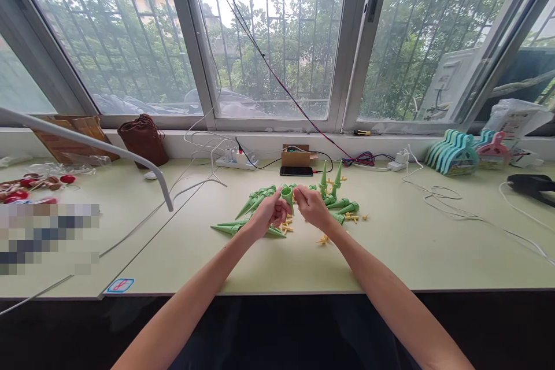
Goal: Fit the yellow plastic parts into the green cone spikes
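My left hand (274, 209) is closed round a green plastic plant-watering spike (287, 192), its hollow wide end turned up toward me. Close to that rim, my right hand (309, 203) has its fingers pinched together; anything between them is too small or hidden to make out. More green spikes (225, 229) lie in a loose pile to the left and behind my hands, and others (347, 207) lie to the right. Two spikes (323, 179) stand point up behind my right hand. Small yellow branched plastic pieces (287, 224) are scattered between and beside my hands.
At the back are a phone (296, 171), a small cardboard box (295, 156) and a power strip (237, 162). Cables run across both sides. Turquoise hangers (453, 153) stand at right; a grey metal arm (143, 159), brown pouch (143, 140) and red items (67, 178) are at left.
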Available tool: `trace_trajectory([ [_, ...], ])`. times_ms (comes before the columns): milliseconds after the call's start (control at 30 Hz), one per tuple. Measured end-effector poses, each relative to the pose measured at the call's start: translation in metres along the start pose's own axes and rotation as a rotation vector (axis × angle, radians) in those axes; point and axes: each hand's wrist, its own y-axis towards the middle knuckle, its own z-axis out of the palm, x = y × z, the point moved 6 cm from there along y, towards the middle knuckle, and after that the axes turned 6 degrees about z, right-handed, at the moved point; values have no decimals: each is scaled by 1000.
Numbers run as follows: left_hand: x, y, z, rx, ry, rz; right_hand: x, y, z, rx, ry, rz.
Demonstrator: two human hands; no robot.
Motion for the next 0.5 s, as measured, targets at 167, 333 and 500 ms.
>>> trace_trajectory([
  [167,3,2,-1,18,-23,13,1,0,0,-2,1,1],
  [333,3,2,-2,21,-11,31,-1,0,0,-5,-14,13],
  [500,2,2,-2,17,7,61,-1,1,-1,-13,-12,10],
])
